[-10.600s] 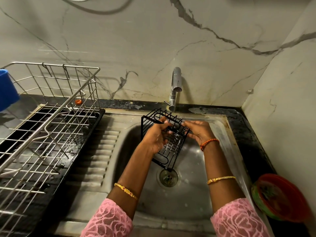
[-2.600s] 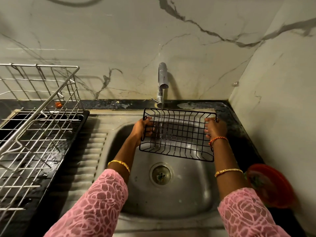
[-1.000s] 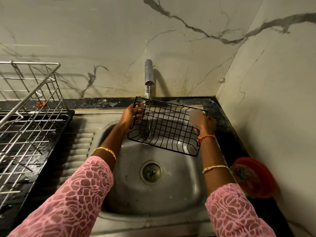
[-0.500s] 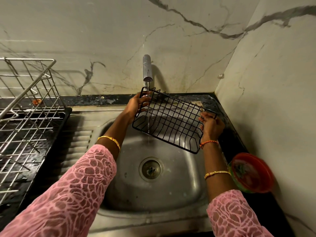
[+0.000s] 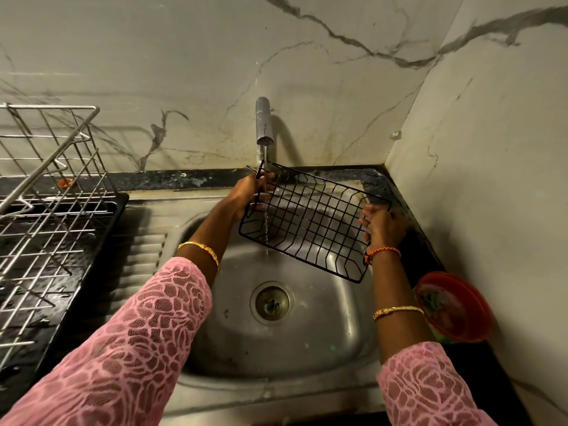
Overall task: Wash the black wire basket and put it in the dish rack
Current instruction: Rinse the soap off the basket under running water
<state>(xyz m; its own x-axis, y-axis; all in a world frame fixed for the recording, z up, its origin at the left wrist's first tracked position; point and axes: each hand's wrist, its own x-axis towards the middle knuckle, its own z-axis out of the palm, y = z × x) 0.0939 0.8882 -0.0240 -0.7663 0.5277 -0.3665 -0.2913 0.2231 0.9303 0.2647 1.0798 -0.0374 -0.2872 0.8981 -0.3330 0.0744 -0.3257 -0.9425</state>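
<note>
The black wire basket [image 5: 310, 222] is hanging tilted over the sink [image 5: 276, 339], under the tap [image 5: 263, 124], with a thin stream of water running through its left end. The dish rack [image 5: 46, 210] is standing left of the sink, a red bowl [image 5: 451, 305] right of it. The left hand [image 5: 246, 195] is gripping the basket's left end, fingers curled round the wires; the right hand [image 5: 384, 226] is gripping its right end. Both arms are reaching forward over the sink.

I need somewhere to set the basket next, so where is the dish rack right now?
In the head view the dish rack stands at the far left on the black counter, left of the sink, apart from the basket.
</note>
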